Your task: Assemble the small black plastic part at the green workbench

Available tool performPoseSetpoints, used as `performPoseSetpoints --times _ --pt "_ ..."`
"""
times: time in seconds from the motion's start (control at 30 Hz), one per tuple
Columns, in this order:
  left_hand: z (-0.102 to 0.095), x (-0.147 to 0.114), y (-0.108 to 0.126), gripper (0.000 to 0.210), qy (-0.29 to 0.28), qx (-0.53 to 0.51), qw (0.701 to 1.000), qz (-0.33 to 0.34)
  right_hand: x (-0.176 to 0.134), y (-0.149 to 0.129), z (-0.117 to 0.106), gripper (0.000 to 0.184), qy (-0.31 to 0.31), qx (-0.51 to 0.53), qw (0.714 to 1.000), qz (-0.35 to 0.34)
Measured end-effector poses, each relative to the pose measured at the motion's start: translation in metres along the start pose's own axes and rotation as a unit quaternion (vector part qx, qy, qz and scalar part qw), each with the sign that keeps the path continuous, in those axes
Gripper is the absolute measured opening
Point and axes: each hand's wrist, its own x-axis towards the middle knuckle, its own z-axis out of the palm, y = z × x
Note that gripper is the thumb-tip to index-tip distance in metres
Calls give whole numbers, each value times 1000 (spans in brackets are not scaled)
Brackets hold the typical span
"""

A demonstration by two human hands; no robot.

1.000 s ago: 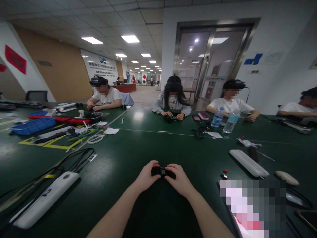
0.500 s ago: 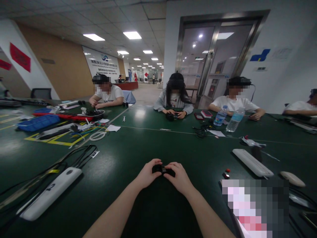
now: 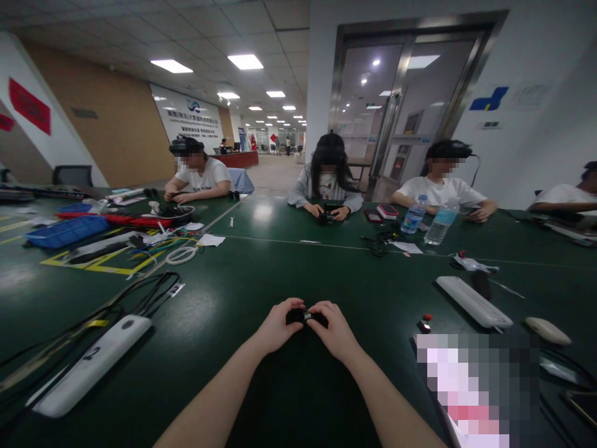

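Note:
Both hands meet low in the middle of the view, just over the dark green table [image 3: 224, 348]. Between them is a small black object with a silvery middle section [image 3: 306, 317]; its exact kind is too small to make out. My left hand [image 3: 276, 328] closes thumb and fingers around its left end. At the other end, my right hand [image 3: 336, 331] grips in the same way, fingertips curled over the top. The fingers cover much of both ends.
White power strips [image 3: 93, 367] with black cables lie at left and right [image 3: 473, 303]. A computer mouse [image 3: 547, 331], a red-and-silver small item [image 3: 425, 323] and a pixelated area are at right. Two water bottles [image 3: 442, 221] and a blue basket [image 3: 68, 231] stand farther off. Several people sit opposite.
My hands stay nearly in place, with the right one slightly turned. The silvery middle of the black object shows brighter. The whole view has shifted a little.

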Motion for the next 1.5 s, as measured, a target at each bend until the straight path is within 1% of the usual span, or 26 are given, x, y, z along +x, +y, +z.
performPoseSetpoints --times 0.07,0.13,0.2,0.27,0.33,0.4,0.5,0.63,0.77,0.83,0.93,1.0,1.07,1.13,1.2,1.27,1.4,1.5 --pt "0 0 -2 47 5 7 1000 3 3 5 -1 18 33 51 998 30" --pt "0 0 -3 47 8 13 1000 2 6 12 -3 24 68 126 988 64" --pt "-1 -1 -3 47 7 12 1000 -1 8 19 -8 29 102 210 969 86" --pt "-2 -2 -3 48 5 6 1000 -7 9 25 -12 31 128 272 947 113" --pt "-3 -3 -2 49 4 0 1000 -11 9 29 -16 34 143 315 928 138" --pt "-4 -4 -2 49 3 -7 1000 -12 9 33 -17 37 145 348 914 148" --pt "-5 -5 -1 48 1 -10 1000 -8 11 41 -17 38 142 374 905 145" --pt "-6 -5 1 48 -5 -12 1000 -4 12 44 -17 36 138 370 908 142" --pt "-6 -5 3 49 -5 -15 1000 -7 9 35 -18 34 136 364 910 145" --pt "-6 -5 4 49 -7 -12 1000 -6 7 29 -16 33 112 329 928 135" --pt "-6 -5 5 46 -7 1 1000 8 5 20 -8 32 57 234 965 107" --pt "-5 -6 7 44 -1 11 1000 24 5 15 -1 30 37 173 980 93" --pt "-5 -7 9 43 8 21 999 37 5 11 4 23 19 128 989 69" --pt "-4 -7 11 41 10 33 999 42 4 8 6 19 4 107 993 47" --pt "-2 -7 13 43 11 43 998 36 4 7 6 18 -6 96 995 40" --pt "0 -5 15 40 9 53 998 35 4 5 5 18 -16 88 995 43" --pt "2 -1 18 27 7 62 998 30 3 2 4 20 -28 88 994 51" --pt "3 -1 18 25 4 65 998 18 2 2 3 24 -30 97 993 59"
